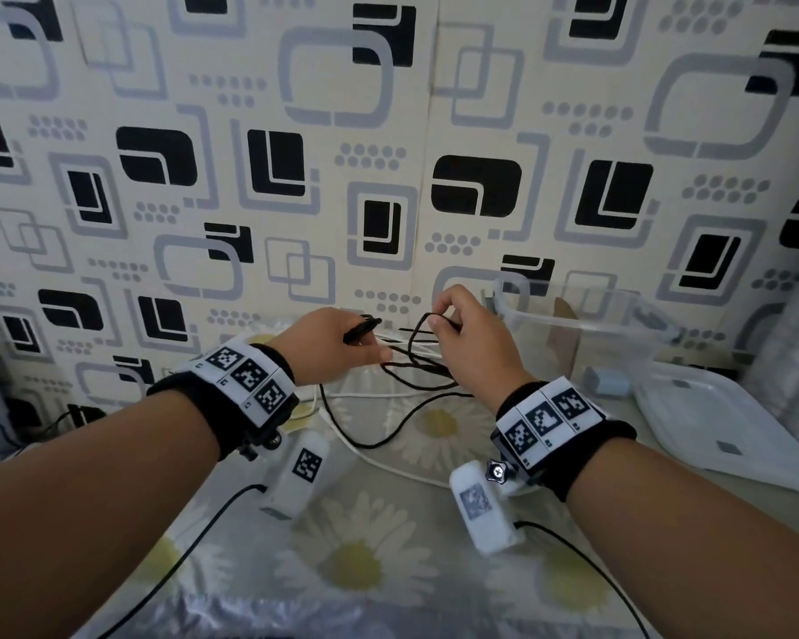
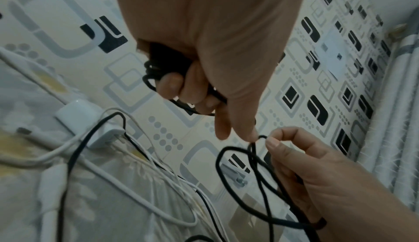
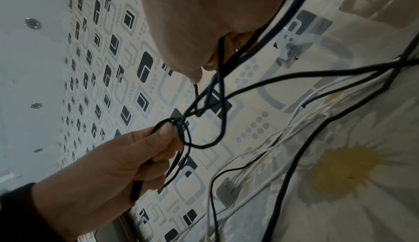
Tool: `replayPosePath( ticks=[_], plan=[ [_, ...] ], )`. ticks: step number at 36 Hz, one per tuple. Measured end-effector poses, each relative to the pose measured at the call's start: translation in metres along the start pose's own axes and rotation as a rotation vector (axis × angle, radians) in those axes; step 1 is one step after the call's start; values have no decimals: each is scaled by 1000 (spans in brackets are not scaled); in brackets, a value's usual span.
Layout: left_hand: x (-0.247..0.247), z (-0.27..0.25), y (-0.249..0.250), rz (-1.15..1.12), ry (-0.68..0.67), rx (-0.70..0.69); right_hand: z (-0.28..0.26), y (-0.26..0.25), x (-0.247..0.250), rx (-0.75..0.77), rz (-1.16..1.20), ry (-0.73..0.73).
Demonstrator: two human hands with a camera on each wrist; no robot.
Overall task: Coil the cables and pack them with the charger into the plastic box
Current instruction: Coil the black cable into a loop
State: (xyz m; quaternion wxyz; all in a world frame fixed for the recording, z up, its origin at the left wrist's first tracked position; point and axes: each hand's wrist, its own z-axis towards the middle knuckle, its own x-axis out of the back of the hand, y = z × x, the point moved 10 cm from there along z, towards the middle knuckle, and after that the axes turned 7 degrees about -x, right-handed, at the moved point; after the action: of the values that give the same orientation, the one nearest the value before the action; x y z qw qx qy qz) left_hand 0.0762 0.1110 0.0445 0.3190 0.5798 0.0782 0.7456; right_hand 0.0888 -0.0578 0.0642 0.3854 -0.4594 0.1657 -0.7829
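Note:
My left hand [image 1: 360, 343] grips several gathered loops of a black cable [image 1: 416, 375] above the flowered table; the left wrist view shows its fingers [image 2: 181, 86] curled round the loops. My right hand [image 1: 439, 320] pinches a further loop of the same cable [image 2: 260, 138] between thumb and forefinger, close to the left hand. The cable's slack hangs to the table and trails toward me. A white cable [image 1: 379, 458] lies under it. A white charger [image 2: 77, 117] sits on the cloth near the wall. The clear plastic box [image 1: 573, 320] stands open at the right.
The box's white lid [image 1: 711, 422] lies flat at the far right, with a small pale blue block [image 1: 607, 381] between it and the box. The patterned wall [image 1: 388, 131] rises just behind the hands. Black leads from the wrist cameras [image 1: 181, 560] cross the near table.

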Motion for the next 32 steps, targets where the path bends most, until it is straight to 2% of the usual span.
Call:
replayPosePath(
  ticks=[3,7,12,19,26,32],
  plan=[
    [14,-3,-19,-58,107,81,4,16,13,-83,30,47],
    [35,-12,-47,-74,227,162,8,45,32,-196,199,94],
    [46,-18,-66,-63,321,231,8,55,36,-223,244,66],
    [46,-23,-83,-85,330,324,5,68,52,-250,181,160],
    [50,-27,-102,-152,373,451,6,79,73,-267,-100,310],
    [62,-35,-127,-207,477,554,5,79,84,-247,-525,340]
  ],
)
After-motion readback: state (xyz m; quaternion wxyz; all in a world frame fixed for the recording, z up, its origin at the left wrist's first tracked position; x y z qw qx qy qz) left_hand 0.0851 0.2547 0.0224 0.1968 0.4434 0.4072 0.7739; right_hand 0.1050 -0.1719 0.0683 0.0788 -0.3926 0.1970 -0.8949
